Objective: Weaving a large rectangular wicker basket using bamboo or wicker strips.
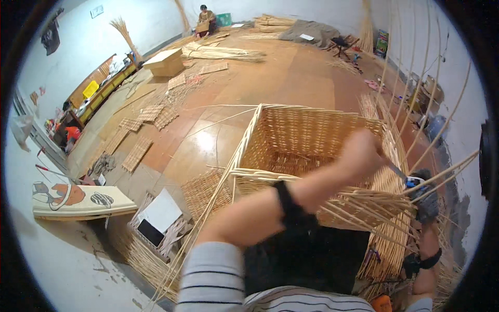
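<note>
One unreadable sign [96,11] beyond the basket [312,127]

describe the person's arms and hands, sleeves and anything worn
Pale sleeves, the left one with dark stripes; a black strap on each forearm. The left hand looks bare, though blurred; the right hand seems to wear a grey glove.

Left hand [363,149] is reaching across an open wicker basket [312,125], motion-blurred, grip unclear. Gloved right hand [425,204] is sitting just off the basket's right side, by a blue-and-grey tool [399,172] and loose rods [444,176]. Woven panels [138,154] are lying on the floor [249,80], left. Co-worker [206,20] is sitting far back.
</note>
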`<state>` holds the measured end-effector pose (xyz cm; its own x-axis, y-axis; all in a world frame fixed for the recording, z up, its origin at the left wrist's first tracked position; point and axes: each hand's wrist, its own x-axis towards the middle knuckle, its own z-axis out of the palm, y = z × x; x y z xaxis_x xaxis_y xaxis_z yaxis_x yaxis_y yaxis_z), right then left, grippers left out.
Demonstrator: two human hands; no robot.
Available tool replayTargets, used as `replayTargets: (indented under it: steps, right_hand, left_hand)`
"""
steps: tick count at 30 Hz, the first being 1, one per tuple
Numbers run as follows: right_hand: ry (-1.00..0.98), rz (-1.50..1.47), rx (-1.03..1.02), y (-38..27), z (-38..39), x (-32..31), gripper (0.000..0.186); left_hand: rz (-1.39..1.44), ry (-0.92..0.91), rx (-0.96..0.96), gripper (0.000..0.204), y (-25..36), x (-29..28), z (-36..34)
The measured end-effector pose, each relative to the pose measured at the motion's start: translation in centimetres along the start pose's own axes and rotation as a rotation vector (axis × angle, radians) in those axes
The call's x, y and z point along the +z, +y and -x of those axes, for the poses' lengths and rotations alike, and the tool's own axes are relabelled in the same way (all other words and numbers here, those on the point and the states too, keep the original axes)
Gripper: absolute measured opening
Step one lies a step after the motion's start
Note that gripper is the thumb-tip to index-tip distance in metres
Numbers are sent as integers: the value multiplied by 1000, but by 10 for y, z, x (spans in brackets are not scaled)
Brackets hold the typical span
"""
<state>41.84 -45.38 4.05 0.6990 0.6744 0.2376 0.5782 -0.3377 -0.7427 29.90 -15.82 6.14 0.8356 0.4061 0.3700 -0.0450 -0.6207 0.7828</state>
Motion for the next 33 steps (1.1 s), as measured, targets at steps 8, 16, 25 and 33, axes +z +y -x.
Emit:
replayTargets:
  steps: [8, 16, 25, 33]
  right_hand:
    - [42, 59, 64, 5, 6, -3, 32]
    - [16, 72, 79, 6, 2, -7, 31]
    - [21, 22, 53, 18, -8, -6, 31]
    - [-273, -601, -29, 3, -93, 35, 38]
  left_hand:
    - [-112, -95, -867, 35, -108, -223, 129]
    - [19, -190, -960, 28, -111, -205, 132]
    - [-218, -324, -854, 28, -93, -202, 108]
    - [-363, -140, -895, 30, -106, -213, 137]
